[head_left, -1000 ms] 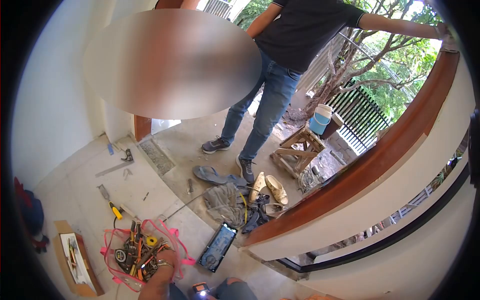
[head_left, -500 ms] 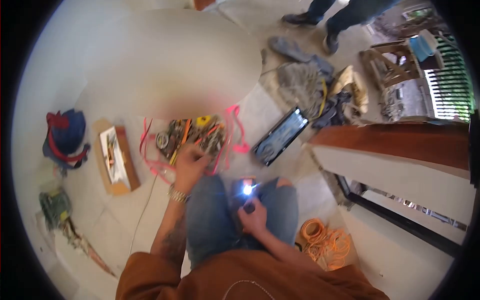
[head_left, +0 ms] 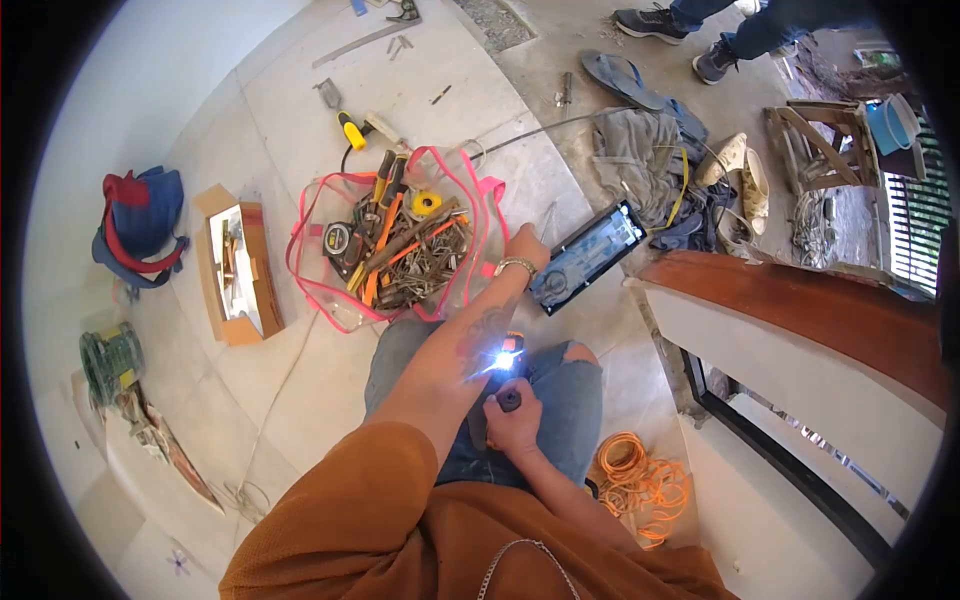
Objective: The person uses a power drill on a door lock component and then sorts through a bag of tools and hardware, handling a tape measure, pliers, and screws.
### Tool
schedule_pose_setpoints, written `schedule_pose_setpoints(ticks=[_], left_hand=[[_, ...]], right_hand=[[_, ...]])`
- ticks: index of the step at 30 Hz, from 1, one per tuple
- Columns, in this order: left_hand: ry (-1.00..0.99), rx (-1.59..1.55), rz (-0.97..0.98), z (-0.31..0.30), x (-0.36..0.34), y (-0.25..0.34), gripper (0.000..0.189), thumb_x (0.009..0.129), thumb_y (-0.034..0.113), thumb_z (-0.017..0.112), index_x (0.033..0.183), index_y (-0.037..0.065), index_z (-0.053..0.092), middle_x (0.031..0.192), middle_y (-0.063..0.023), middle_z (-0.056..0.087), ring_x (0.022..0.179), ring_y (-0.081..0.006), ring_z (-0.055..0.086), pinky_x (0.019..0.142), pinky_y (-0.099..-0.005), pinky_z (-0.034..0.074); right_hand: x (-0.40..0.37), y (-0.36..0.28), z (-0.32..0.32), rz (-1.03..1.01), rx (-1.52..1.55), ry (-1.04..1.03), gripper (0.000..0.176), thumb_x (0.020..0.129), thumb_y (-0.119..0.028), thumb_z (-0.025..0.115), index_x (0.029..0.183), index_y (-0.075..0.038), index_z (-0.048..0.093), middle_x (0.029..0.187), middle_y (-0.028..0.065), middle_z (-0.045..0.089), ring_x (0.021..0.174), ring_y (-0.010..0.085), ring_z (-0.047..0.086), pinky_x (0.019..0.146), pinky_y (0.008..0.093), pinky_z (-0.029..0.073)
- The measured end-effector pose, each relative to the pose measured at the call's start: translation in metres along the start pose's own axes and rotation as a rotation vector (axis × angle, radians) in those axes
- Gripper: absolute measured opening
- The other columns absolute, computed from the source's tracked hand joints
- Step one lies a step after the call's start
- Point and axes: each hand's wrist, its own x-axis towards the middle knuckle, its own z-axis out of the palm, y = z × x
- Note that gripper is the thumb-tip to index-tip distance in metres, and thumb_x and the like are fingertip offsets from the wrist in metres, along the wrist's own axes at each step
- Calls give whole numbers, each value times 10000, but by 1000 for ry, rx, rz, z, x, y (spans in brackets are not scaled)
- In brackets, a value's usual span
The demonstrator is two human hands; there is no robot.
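My left hand (head_left: 525, 248), with a watch on its wrist, reaches across to the floor between the clear pink-edged tool bag (head_left: 487, 200) and a long black case (head_left: 590, 255). Its fingers look closed; a thin metallic sliver (head_left: 550, 218) shows by the fingertips, too small to name. My right hand (head_left: 513, 420) is wrapped round the dark handle of what looks like a cordless drill (head_left: 512, 372) between my thighs, its lamp shining brightly. Inside the bag are a tape measure (head_left: 340, 238), a yellow tape roll (head_left: 426, 203), orange-handled tools and many loose metal pieces.
An open cardboard box (head_left: 268, 290) and a blue-red bag (head_left: 145, 220) lie left, above a green machine (head_left: 112, 360). An orange cord (head_left: 640, 480) is coiled right. A yellow-handled scraper (head_left: 350, 130), clothes (head_left: 640, 160) and another person's shoes (head_left: 655, 24) are farther off.
My left hand has moved from over the tool bag to the right, beside the black case. My right hand stays on the drill. The view has shifted, and the blurred patch over the bag is gone.
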Motion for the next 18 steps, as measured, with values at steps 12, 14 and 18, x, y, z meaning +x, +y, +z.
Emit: schedule_pose_setpoints(ticks=[12, 14, 18], left_hand=[[-194, -412, 292, -194, -156, -59, 298, 950, -16, 584, 1234, 10, 668, 1076, -97, 756, 991, -166, 719, 856, -323, 568], [-159, -348, 210, -220, -162, -77, 248, 967, -24, 568, 1190, -1, 674, 1014, -71, 743, 923, -126, 699, 821, -292, 561], [-25, -452, 133, -244, -163, -105, 201, 978, -21, 559, 1139, -7, 678, 964, -65, 726, 827, -111, 664, 750, -270, 537]], right_hand=[[1, -4, 2, -66, -5, 31, 205, 783, -138, 750, 877, -61, 585, 728, 130, 645, 670, 295, 688, 666, 387, 540], [0, -8, 4, -50, -11, 24, 205, 781, -139, 750, 876, -60, 587, 722, 130, 644, 668, 294, 688, 666, 385, 540], [-3, -9, 9, -43, -25, 33, 204, 778, -140, 750, 877, -54, 593, 700, 126, 638, 649, 269, 679, 656, 378, 534]])
